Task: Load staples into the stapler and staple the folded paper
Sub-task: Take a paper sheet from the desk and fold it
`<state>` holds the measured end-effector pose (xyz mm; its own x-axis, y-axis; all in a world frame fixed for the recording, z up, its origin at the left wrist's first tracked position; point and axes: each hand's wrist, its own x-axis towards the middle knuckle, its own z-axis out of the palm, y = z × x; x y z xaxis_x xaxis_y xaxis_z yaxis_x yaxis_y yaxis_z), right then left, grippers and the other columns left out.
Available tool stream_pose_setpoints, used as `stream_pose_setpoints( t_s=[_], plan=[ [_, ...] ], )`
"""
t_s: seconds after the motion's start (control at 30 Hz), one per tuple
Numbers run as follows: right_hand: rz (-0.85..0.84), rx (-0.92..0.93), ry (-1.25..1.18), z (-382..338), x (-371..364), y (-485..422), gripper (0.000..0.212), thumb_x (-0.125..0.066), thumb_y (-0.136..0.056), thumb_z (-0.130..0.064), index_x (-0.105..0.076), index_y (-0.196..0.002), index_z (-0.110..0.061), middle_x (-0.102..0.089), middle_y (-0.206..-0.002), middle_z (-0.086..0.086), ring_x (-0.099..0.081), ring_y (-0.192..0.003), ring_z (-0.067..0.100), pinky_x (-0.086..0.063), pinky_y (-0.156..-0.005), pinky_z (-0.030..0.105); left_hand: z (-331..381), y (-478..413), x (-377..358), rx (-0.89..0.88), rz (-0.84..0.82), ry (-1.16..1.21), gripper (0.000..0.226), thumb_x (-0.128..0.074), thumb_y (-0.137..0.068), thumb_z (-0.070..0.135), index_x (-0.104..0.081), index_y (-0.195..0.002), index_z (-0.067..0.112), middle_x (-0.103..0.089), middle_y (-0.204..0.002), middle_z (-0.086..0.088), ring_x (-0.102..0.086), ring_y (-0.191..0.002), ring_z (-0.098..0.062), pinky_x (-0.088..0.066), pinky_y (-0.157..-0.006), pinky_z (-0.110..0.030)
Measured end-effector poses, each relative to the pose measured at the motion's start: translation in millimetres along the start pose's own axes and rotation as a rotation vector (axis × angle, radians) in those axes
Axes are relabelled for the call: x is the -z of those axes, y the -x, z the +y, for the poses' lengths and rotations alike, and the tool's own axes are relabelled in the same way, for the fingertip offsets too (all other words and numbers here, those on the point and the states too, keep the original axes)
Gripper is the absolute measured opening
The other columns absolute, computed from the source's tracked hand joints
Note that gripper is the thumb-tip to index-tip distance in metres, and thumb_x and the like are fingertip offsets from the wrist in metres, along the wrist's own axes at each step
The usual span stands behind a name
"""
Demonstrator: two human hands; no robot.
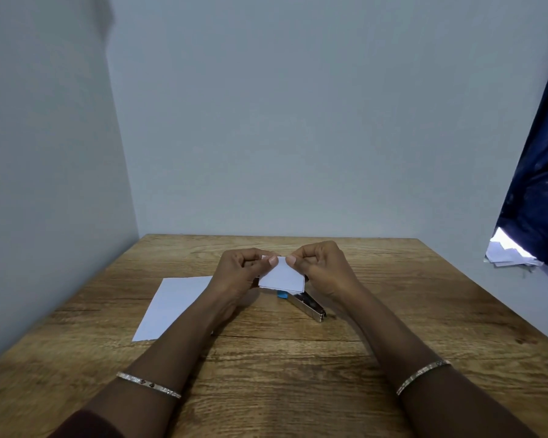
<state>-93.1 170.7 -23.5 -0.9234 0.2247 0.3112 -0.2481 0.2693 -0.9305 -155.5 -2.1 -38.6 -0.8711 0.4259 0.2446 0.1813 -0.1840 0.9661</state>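
Closest to us a dark sleeve (pixel 86 426) covers the person's left upper forearm, and we see a thin bracelet on each wrist, the left bracelet (pixel 148 384) and the right bracelet (pixel 423 376), both above the wooden table (pixel 266 390). Further in, a flat white sheet (pixel 174 303) lies on the table under and just left of the left forearm, turned at an angle to the table edge. Near the middle of the table lies the metal stapler (pixel 309 306), pointing diagonally toward us and to the right. A small blue piece (pixel 282 294) shows at its far end, and we cannot tell whether it belongs to the stapler. Just behind and above the stapler we find the folded paper (pixel 282 275), a small white rectangle held between both hands. The left hand (pixel 241 273) pinches its upper left corner between thumb and curled fingers, and the right hand (pixel 321 270) pinches its upper right corner the same way. Whether the paper's lower edge touches the stapler we cannot tell. Beyond the table stands a plain pale wall (pixel 298 121), and at the far right hangs a dark blue curtain (pixel 541 184) with a bright white patch (pixel 510 252) below it.
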Motion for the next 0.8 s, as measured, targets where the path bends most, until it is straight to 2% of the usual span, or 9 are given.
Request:
stream_pose_setpoints(
  t_s=[0.13, 0.27, 0.33, 0.43, 0.5, 0.6, 0.7, 0.73, 0.8],
  plan=[
    [-0.017, 0.003, 0.005, 1, 0, -1, 0.022, -0.071, -0.094, -0.015, -0.074, -0.087, 0.006, -0.073, -0.091, 0.034, -0.068, -0.082, 0.032, -0.05, -0.075, 0.043, 1, -1, 1, -0.013, 0.009, -0.022, 0.005, -0.079, -0.085, 0.016, -0.083, -0.084, 0.015, -0.078, -0.073, -0.005, -0.072, -0.068, -0.011, -0.055, -0.058, -0.021],
    [-0.023, -0.019, -0.026, 2, -2, -1, 0.027, -0.07, -0.096, -0.025, -0.074, -0.086, 0.0, -0.073, -0.091, 0.032, -0.067, -0.08, 0.032, -0.049, -0.073, 0.044, 1, -2, 1, -0.033, 0.058, -0.044, 0.008, -0.078, -0.086, 0.015, -0.083, -0.079, 0.017, -0.075, -0.066, 0.001, -0.067, -0.061, -0.007, -0.05, -0.052, -0.018],
    [-0.006, -0.038, -0.084, 2, -2, -1, 0.027, -0.075, -0.091, -0.026, -0.074, -0.085, 0.0, -0.073, -0.085, 0.028, -0.067, -0.076, 0.033, -0.051, -0.07, 0.044, 2, -2, 3, -0.033, 0.082, -0.03, 0.006, -0.077, -0.086, 0.014, -0.082, -0.083, 0.014, -0.077, -0.072, -0.003, -0.071, -0.069, -0.012, -0.055, -0.058, -0.024],
    [0.024, -0.029, -0.097, 3, 0, -2, 0.019, -0.077, -0.089, -0.018, -0.074, -0.083, 0.0, -0.07, -0.071, 0.017, -0.062, -0.066, 0.024, -0.049, -0.065, 0.036, 3, -2, 3, -0.022, 0.099, -0.012, 0.005, -0.078, -0.086, 0.013, -0.082, -0.085, 0.011, -0.079, -0.078, -0.008, -0.073, -0.075, -0.016, -0.059, -0.064, -0.028],
    [0.048, -0.007, -0.049, 4, 4, -3, 0.016, -0.077, -0.088, -0.013, -0.074, -0.082, 0.001, -0.068, -0.064, 0.008, -0.061, -0.057, 0.012, -0.047, -0.056, 0.026, 4, -1, 1, 0.0, 0.074, -0.015, 0.006, -0.076, -0.087, 0.014, -0.081, -0.084, 0.011, -0.079, -0.08, -0.009, -0.073, -0.076, -0.018, -0.06, -0.066, -0.028],
    [0.045, 0.025, 0.046, 3, 8, -3, 0.013, -0.077, -0.087, -0.008, -0.075, -0.08, 0.003, -0.064, -0.055, -0.002, -0.055, -0.045, -0.001, -0.04, -0.048, 0.017, 3, 1, -1, -0.033, 0.021, -0.201, 0.01, -0.072, -0.09, 0.017, -0.079, -0.088, 0.01, -0.076, -0.088, -0.019, -0.067, -0.079, -0.02, -0.052, -0.069, -0.034],
    [0.048, 0.074, 0.162, 1, 6, -2, 0.012, -0.077, -0.088, -0.01, -0.076, -0.077, -0.004, -0.063, -0.052, -0.013, -0.054, -0.049, -0.003, -0.041, -0.054, 0.019, 2, 3, -1, -0.082, 0.025, -0.295, 0.01, -0.074, -0.089, 0.021, -0.08, -0.088, 0.013, -0.076, -0.089, -0.017, -0.066, -0.08, -0.021, -0.048, -0.069, -0.036],
    [0.058, 0.086, 0.166, 0, 4, -2, 0.013, -0.076, -0.089, -0.012, -0.077, -0.078, -0.005, -0.065, -0.056, -0.012, -0.057, -0.054, 0.002, -0.042, -0.058, 0.022, 3, 3, -1, -0.087, 0.043, -0.28, 0.009, -0.075, -0.088, 0.02, -0.081, -0.087, 0.013, -0.077, -0.089, -0.013, -0.067, -0.082, -0.02, -0.051, -0.07, -0.036],
    [0.085, 0.078, 0.122, -2, 0, -1, 0.019, -0.074, -0.092, -0.021, -0.077, -0.081, -0.006, -0.072, -0.071, 0.003, -0.064, -0.066, 0.013, -0.047, -0.062, 0.028, 4, 2, 0, -0.08, 0.073, -0.247, 0.009, -0.077, -0.087, 0.02, -0.081, -0.083, 0.013, -0.079, -0.086, -0.006, -0.071, -0.082, -0.016, -0.056, -0.069, -0.03]
  ],
)
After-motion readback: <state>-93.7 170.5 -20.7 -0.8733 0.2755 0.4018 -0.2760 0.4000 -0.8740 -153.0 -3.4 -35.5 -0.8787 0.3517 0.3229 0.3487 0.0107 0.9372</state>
